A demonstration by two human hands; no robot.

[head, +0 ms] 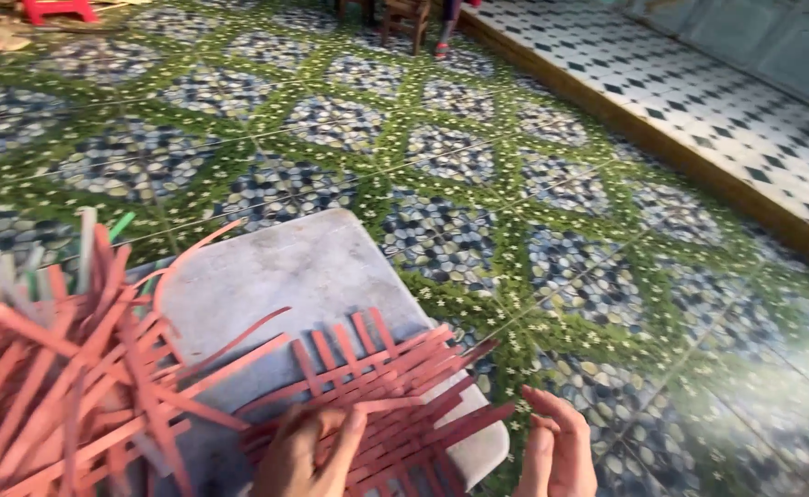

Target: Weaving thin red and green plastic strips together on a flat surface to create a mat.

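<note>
Left hand (308, 451) presses down on the woven mat of red strips (395, 405), fingers curled over its near edge, grip closed on the strips. Right hand (556, 446) sits just right of the mat, fingers loosely bent, holding nothing. Mat lies on a grey board (303, 267). Loose red strips (54, 387) heap left of the mat. Patterned tile floor (478, 184) beyond.

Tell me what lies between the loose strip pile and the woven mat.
In the head view, bare grey board crossed by a few stray red strips separates the strip pile from the woven mat.
</note>
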